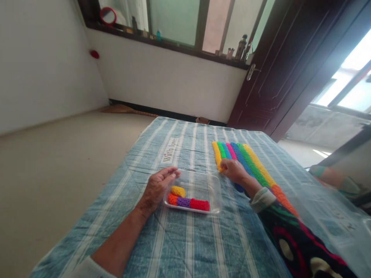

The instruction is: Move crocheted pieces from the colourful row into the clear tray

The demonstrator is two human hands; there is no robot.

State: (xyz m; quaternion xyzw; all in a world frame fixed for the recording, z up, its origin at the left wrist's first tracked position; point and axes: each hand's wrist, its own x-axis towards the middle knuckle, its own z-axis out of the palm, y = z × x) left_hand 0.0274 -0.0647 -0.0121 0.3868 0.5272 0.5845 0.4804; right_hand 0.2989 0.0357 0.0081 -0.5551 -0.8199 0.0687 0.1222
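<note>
My left hand [156, 188] grips the left rim of a clear plastic container [203, 184] standing on the table. Inside it, a yellow piece [178, 191] lies above a row of short, textured pieces: an orange one [172, 199], a purple one [183, 202] and a red one [199, 205]. To the right of the container, my right hand [234, 170] is closed in a pinch at the near end of a yellow strip [216, 153]. That strip is the leftmost of several coloured strips lying side by side. My fingers partly hide its end, and my forearm covers part of the others.
A blue-and-white striped cloth [182, 247] covers the table. A long yellow strip [261, 166] runs into an orange section [284, 199] beside my right sleeve. Clear plastic [327, 216] lies at the right edge. Beyond the table stand a dark door [284, 58] and a windowsill with bottles.
</note>
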